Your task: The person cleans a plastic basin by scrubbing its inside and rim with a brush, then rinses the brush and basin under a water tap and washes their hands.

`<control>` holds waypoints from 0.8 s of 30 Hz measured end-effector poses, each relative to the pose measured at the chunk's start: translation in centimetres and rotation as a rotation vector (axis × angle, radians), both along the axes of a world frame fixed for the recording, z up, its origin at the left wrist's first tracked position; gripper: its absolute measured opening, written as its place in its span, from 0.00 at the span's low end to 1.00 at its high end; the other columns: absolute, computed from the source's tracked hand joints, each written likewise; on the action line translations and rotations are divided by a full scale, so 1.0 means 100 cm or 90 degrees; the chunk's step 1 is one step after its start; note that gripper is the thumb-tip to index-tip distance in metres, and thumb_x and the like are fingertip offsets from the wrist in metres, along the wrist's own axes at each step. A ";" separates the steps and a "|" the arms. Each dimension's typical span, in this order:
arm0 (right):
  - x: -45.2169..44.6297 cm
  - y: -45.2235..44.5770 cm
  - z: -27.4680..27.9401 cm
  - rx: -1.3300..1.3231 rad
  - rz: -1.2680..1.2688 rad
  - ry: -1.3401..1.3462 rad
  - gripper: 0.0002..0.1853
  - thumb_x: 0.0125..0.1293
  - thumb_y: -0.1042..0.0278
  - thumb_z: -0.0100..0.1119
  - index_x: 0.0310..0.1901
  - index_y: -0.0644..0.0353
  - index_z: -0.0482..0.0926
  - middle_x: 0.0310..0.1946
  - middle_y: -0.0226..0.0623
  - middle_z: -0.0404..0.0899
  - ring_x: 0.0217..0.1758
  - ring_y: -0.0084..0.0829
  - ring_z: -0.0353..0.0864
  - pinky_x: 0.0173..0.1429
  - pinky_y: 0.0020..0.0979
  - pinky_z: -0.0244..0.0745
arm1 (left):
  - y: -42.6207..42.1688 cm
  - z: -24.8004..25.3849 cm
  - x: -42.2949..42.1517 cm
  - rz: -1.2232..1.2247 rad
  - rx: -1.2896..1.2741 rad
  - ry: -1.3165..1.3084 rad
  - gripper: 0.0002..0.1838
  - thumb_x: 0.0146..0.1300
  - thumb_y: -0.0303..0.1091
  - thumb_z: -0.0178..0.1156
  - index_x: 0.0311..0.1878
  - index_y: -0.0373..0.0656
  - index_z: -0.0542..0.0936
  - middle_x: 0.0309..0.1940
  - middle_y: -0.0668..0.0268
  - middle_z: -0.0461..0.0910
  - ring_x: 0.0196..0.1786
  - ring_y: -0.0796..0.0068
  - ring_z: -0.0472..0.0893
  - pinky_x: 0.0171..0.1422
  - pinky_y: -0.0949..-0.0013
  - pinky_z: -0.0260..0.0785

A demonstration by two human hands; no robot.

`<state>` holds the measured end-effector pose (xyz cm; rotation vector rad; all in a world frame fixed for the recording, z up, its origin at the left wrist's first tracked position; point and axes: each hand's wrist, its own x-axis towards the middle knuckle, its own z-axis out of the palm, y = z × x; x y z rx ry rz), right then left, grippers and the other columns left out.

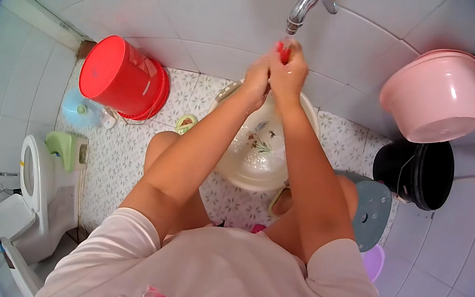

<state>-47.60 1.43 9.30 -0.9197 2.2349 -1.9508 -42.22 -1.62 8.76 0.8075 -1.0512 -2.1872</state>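
Directly below the chrome tap [300, 12], both hands are pressed close together. My right hand [291, 75] is closed around a small bright red thing [283, 52], whose kind I cannot make out. Beside it, my left hand [257, 78] is closed against the same red thing, its fingers partly hidden. Water seems to run from the spout onto the hands. Beneath them a pale basin [249, 175] with a flower pattern stands on the floor, wet and shiny inside.
A red bucket [113, 76] lies at the left near a blue translucent container [80, 109]. A pink bucket [435, 96] and a black bucket [414, 173] are at the right, near a grey stool [370, 222]. A white toilet [40, 179] stands at the far left.
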 end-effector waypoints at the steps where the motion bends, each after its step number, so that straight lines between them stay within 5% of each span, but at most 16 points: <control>1: -0.003 -0.001 -0.003 -0.021 -0.056 0.006 0.23 0.54 0.71 0.59 0.54 0.60 0.73 0.38 0.46 0.81 0.41 0.39 0.81 0.49 0.33 0.73 | -0.001 -0.003 0.000 0.016 -0.027 -0.049 0.12 0.67 0.39 0.47 0.48 0.44 0.71 0.41 0.67 0.74 0.42 0.76 0.75 0.48 0.71 0.69; 3: -0.006 0.000 -0.004 -0.048 -0.140 0.021 0.20 0.55 0.71 0.59 0.51 0.59 0.74 0.33 0.44 0.81 0.36 0.37 0.81 0.44 0.33 0.75 | 0.002 -0.007 0.001 0.006 -0.066 -0.016 0.14 0.69 0.41 0.44 0.49 0.44 0.71 0.43 0.66 0.74 0.44 0.75 0.75 0.51 0.69 0.69; 5: -0.004 0.002 0.000 -0.009 0.021 0.071 0.14 0.56 0.70 0.60 0.45 0.59 0.75 0.29 0.41 0.80 0.30 0.35 0.80 0.39 0.33 0.74 | 0.004 -0.008 0.007 -0.010 -0.108 0.014 0.16 0.71 0.44 0.42 0.50 0.44 0.70 0.45 0.65 0.73 0.47 0.73 0.75 0.54 0.67 0.69; 7: 0.003 0.000 0.002 -0.021 0.096 0.136 0.08 0.57 0.70 0.58 0.38 0.60 0.76 0.26 0.39 0.79 0.27 0.33 0.78 0.37 0.32 0.73 | -0.001 -0.005 0.018 0.011 0.163 0.189 0.19 0.70 0.46 0.41 0.52 0.42 0.70 0.47 0.66 0.73 0.52 0.73 0.73 0.56 0.66 0.67; 9: 0.004 0.001 0.005 -0.031 0.026 0.089 0.05 0.58 0.69 0.57 0.34 0.61 0.76 0.24 0.38 0.77 0.27 0.30 0.77 0.35 0.31 0.72 | 0.002 -0.011 0.009 -0.013 0.071 0.149 0.21 0.68 0.47 0.40 0.52 0.42 0.71 0.48 0.65 0.74 0.53 0.71 0.73 0.56 0.66 0.67; 11: -0.005 0.005 0.006 -0.040 0.011 -0.057 0.06 0.58 0.69 0.57 0.33 0.61 0.76 0.23 0.36 0.75 0.26 0.27 0.74 0.35 0.28 0.71 | 0.013 -0.013 -0.006 -0.031 -0.051 -0.089 0.18 0.69 0.46 0.38 0.42 0.45 0.75 0.35 0.68 0.76 0.39 0.76 0.76 0.42 0.73 0.69; 13: -0.009 0.008 0.008 -0.071 0.052 -0.028 0.05 0.57 0.69 0.58 0.31 0.62 0.75 0.22 0.35 0.74 0.26 0.24 0.71 0.35 0.27 0.70 | 0.010 -0.008 -0.008 -0.011 -0.050 -0.092 0.18 0.69 0.46 0.38 0.39 0.46 0.75 0.32 0.69 0.74 0.36 0.77 0.76 0.38 0.73 0.68; 17: 0.002 0.001 0.015 -0.084 0.105 0.242 0.02 0.55 0.72 0.56 0.30 0.58 0.78 0.26 0.40 0.79 0.30 0.39 0.78 0.36 0.35 0.73 | -0.009 -0.001 -0.002 -0.159 0.064 0.394 0.20 0.69 0.48 0.38 0.41 0.43 0.75 0.35 0.65 0.76 0.39 0.76 0.77 0.42 0.70 0.68; 19: -0.005 0.003 0.027 -0.090 0.037 0.104 0.03 0.56 0.70 0.57 0.30 0.59 0.77 0.27 0.39 0.79 0.29 0.37 0.78 0.36 0.34 0.72 | -0.001 -0.002 -0.013 0.010 -0.508 -0.246 0.21 0.69 0.48 0.40 0.45 0.41 0.76 0.38 0.63 0.78 0.42 0.72 0.78 0.48 0.69 0.69; 21: -0.006 0.006 0.029 -0.093 -0.033 -0.036 0.05 0.57 0.69 0.59 0.31 0.61 0.76 0.27 0.38 0.80 0.28 0.36 0.78 0.36 0.32 0.72 | -0.005 -0.001 -0.013 -0.041 -0.419 -0.345 0.22 0.69 0.49 0.41 0.47 0.42 0.76 0.36 0.61 0.79 0.44 0.71 0.77 0.53 0.70 0.67; 23: -0.004 0.004 0.023 -0.012 0.146 0.287 0.04 0.56 0.70 0.56 0.33 0.57 0.79 0.29 0.39 0.79 0.35 0.42 0.78 0.39 0.37 0.74 | -0.009 0.002 -0.010 -0.057 -0.249 -0.195 0.20 0.69 0.48 0.41 0.44 0.43 0.76 0.31 0.63 0.77 0.37 0.74 0.77 0.43 0.70 0.67; 24: -0.003 0.000 0.027 -0.044 0.172 0.298 0.06 0.55 0.72 0.58 0.35 0.58 0.79 0.28 0.38 0.80 0.32 0.38 0.79 0.39 0.35 0.74 | -0.012 0.004 -0.008 -0.064 -0.164 -0.120 0.20 0.69 0.48 0.42 0.42 0.43 0.76 0.29 0.64 0.77 0.34 0.75 0.76 0.38 0.71 0.67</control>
